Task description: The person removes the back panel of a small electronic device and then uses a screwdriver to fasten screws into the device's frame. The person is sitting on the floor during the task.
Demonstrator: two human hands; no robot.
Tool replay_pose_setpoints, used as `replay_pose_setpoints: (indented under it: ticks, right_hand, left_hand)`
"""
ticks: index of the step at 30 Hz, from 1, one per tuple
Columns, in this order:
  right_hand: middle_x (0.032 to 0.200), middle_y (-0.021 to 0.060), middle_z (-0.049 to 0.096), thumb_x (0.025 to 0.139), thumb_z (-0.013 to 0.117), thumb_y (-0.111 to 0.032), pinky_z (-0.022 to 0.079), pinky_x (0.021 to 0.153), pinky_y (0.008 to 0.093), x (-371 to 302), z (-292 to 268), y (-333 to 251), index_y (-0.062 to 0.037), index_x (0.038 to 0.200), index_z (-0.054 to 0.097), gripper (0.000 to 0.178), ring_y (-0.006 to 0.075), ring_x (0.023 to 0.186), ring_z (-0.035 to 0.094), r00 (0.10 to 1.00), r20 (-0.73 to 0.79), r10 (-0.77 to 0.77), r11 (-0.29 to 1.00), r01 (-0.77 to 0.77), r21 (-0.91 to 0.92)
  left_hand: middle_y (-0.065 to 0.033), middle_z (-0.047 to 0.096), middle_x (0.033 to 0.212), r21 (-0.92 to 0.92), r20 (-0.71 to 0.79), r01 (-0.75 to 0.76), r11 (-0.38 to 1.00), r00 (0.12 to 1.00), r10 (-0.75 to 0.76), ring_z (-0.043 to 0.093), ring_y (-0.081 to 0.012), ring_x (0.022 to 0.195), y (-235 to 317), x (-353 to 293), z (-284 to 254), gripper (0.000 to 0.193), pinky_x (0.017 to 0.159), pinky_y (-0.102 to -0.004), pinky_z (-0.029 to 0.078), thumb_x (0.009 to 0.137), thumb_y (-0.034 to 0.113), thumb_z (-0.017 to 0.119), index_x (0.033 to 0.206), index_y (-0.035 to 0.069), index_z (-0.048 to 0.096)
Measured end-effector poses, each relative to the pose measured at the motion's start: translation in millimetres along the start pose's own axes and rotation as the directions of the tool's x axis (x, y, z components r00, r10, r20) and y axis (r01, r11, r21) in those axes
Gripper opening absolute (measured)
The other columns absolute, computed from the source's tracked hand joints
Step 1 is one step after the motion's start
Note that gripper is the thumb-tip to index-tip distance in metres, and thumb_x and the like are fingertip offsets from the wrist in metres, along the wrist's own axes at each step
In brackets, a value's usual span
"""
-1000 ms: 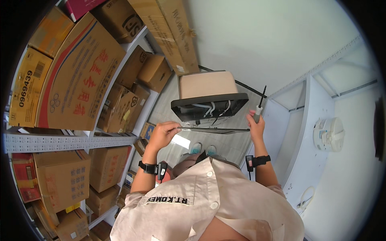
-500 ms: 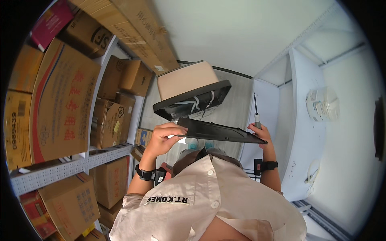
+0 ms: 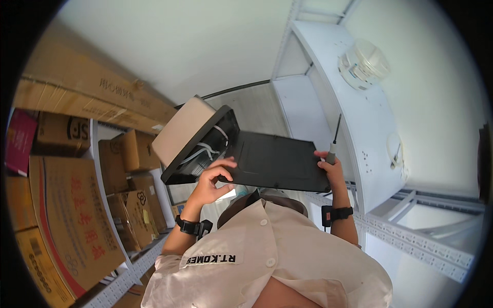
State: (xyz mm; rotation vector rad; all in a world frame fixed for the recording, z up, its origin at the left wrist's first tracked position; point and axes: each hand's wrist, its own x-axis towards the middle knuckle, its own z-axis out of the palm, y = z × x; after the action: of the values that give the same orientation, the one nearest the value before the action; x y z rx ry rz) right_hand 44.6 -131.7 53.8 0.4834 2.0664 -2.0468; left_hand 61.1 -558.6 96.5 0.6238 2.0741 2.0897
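A flat black panel [image 3: 272,160] is held up in front of my body, its broad face turned up. My right hand [image 3: 333,172] grips the panel's right end and also holds a screwdriver [image 3: 332,149] with a grey handle, its dark shaft pointing up. At the panel's left end is my left hand [image 3: 209,185], its fingers spread and slightly blurred, thumb apart from them. Just beyond the left hand stands a beige box-shaped seat or bin [image 3: 185,128] with a black rimmed underside, tilted, white curved strips showing inside.
Shelving with cardboard boxes [image 3: 72,210] lines the left side, and long cartons [image 3: 97,87] lean at the back left. A white shelf [image 3: 354,118] on the right carries a clear plastic bucket [image 3: 363,64], a coiled pale cable [image 3: 396,154] and several small dark bits.
The panel has turned from nearly edge-on to show its broad face. My left hand's fingers have loosened from its left end. My view has swung right.
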Motion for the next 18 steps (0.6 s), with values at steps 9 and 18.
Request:
replay_pose_setpoints:
  ticks: [9, 18]
  right_hand:
    - [0.136, 0.012, 0.053, 0.079, 0.066, 0.001, 0.047, 0.09, 0.0293, -62, 5, -9, -0.0021, 0.117, 0.059, 0.038, 0.0165, 0.111, 0.057, 0.889, -0.358, -0.284, 0.89, 0.384, 0.246]
    - [0.115, 0.0128, 0.061, 0.08, 0.07, -0.004, 0.046, 0.091, 0.0317, -106, -42, -2, -0.0013, 0.12, 0.06, 0.041, 0.021, 0.104, 0.06, 0.664, -0.642, -0.384, 0.894, 0.095, -0.437]
  left_hand:
    - [-0.018, 0.039, 0.143, -0.057, -0.218, 0.154, 0.986, 0.962, -0.163, 0.043, -0.0236, 0.13, -43, 40, 43, 0.064, 0.107, -0.0336, 0.035, 0.084, -0.003, 0.064, 0.14, -0.004, 0.034]
    - [-0.0137, 0.062, 0.117, -0.07, -0.081, 0.209, 0.975, 0.973, -0.214, 0.06, -0.0162, 0.104, -78, 139, 116, 0.053, 0.091, -0.0289, 0.047, 0.083, 0.002, 0.071, 0.129, -0.009, 0.047]
